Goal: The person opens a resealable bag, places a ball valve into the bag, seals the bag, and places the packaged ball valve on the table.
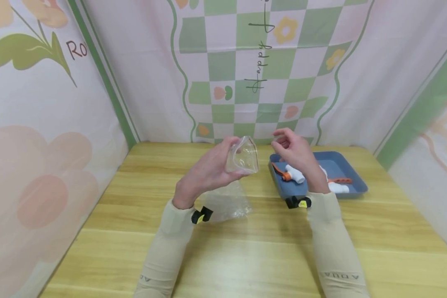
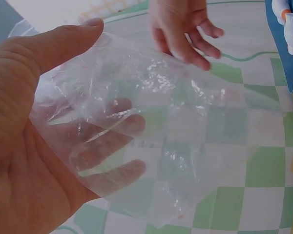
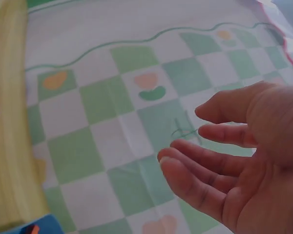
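My left hand (image 1: 212, 167) holds a clear plastic bag (image 1: 246, 157) by its side above the table. The thumb lies on one face of the bag and the fingers show through the film in the left wrist view. The bag's mouth, edged with a thin red line, gapes toward the right. Raised over the back of a blue tray (image 1: 335, 159), my right hand (image 1: 296, 151) holds nothing; its fingers are loosely bent, apart from the bag. More clear plastic (image 1: 229, 203) shows on the table below my left hand.
The tray stands at the right back of the wooden table (image 1: 246, 252). In it lie white T-shaped pieces (image 1: 295, 174) with orange handles (image 1: 340, 180), partly hidden by my right forearm. A patterned curtain (image 1: 253, 62) hangs behind the table's far edge, with more at both sides.
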